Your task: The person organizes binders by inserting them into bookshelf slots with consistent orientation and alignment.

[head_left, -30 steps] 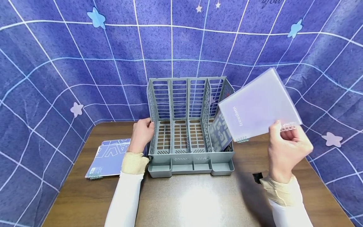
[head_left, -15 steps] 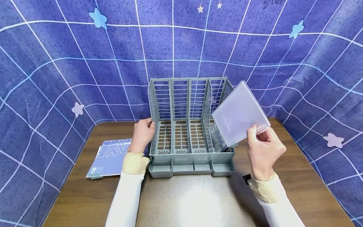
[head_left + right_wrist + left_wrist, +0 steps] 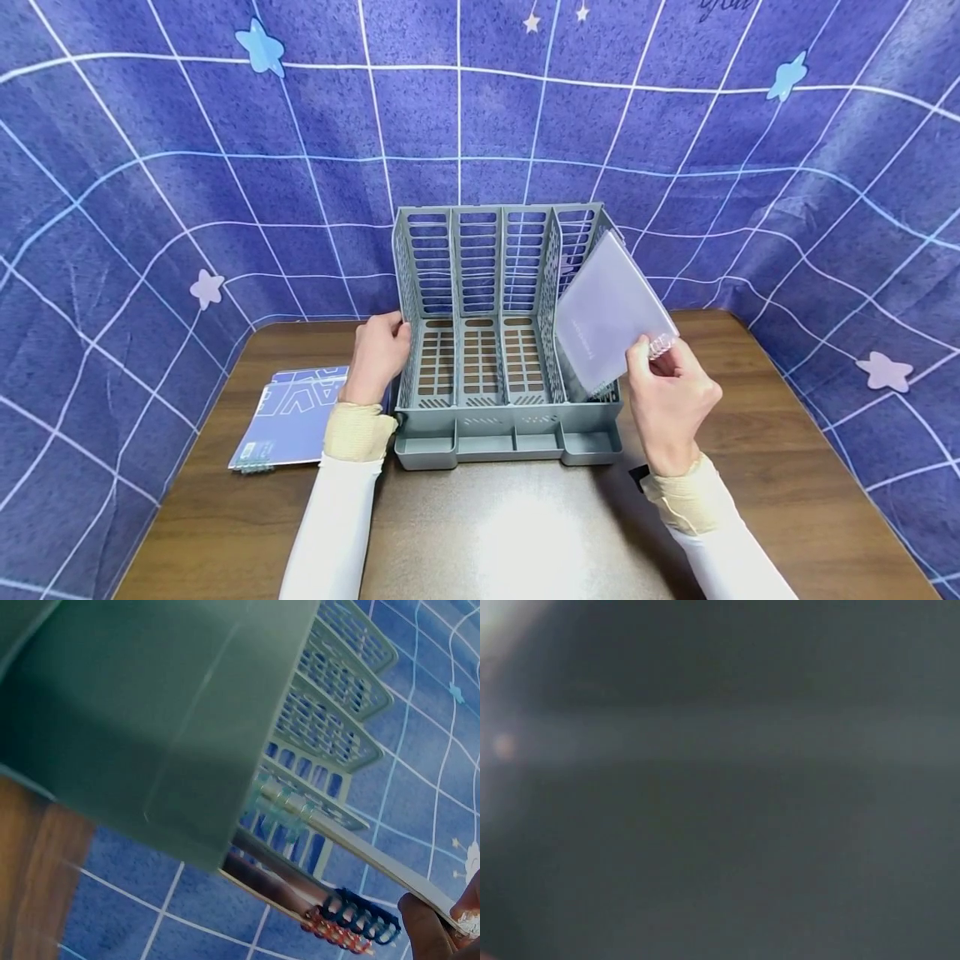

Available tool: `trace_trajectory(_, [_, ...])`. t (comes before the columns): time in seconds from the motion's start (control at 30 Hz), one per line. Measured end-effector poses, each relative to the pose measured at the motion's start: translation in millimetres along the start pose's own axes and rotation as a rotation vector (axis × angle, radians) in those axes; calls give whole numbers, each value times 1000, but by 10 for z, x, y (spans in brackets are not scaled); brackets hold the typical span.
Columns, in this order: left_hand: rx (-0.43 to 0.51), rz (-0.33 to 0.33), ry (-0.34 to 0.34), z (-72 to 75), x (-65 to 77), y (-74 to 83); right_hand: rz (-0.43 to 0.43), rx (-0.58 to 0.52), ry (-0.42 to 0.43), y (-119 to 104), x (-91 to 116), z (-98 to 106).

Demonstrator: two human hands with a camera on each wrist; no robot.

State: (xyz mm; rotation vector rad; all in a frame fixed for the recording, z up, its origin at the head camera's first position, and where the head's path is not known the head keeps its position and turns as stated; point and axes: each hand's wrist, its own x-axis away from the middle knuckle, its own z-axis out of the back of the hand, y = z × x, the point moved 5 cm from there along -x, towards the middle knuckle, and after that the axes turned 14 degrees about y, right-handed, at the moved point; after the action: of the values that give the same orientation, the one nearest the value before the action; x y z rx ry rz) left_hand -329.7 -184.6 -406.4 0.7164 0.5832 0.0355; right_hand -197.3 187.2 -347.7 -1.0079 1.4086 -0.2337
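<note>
A grey-green desktop file rack [image 3: 478,421] with upright dividers stands mid-table. My left hand [image 3: 378,354] grips its left side wall, and a blurred grey surface fills the left wrist view. With thumb and fingers, my right hand [image 3: 671,400] pinches a pale lilac, translucent-covered ring notebook [image 3: 607,308] by its ringed corner. The notebook tilts into the rack's rightmost compartment, lower corner inside. The right wrist view shows it edge-on, its rings [image 3: 281,804] close to the rack. Beside it, notebooks with dark blue coils [image 3: 360,915] and red coils [image 3: 334,931] stand in the rack.
Blue-violet notebooks [image 3: 288,421] lie on the wooden table [image 3: 765,417] left of the rack, partly behind the left forearm. Small open trays [image 3: 426,450] run along the rack's front. A blue gridded curtain [image 3: 465,100] hangs behind and around the table.
My right hand has moved left and slightly down, carrying the lilac notebook from right of the rack into its rightmost compartment. My left hand stays on the rack's side.
</note>
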Motion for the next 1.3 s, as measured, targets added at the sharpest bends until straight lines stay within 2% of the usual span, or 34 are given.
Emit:
trace_trajectory(0.17, [-5,-6,1,-1,1,-4,20,-2,-22,-20,38,-11])
trace_trajectory(0.37, [-9,-8,5,3,6,-1,41,45,-1,6,-26,11])
trace_trajectory(0.67, [-2,-2,-1,7,10,3,38,45,-5,56,-87,25])
trace_trajectory(0.93, [1,-17,9,13,3,5,61,22,-95,322,12,-64])
trace_trajectory(1.3, [2,-14,4,10,-1,-1,148,-14,-106,285,109,-102])
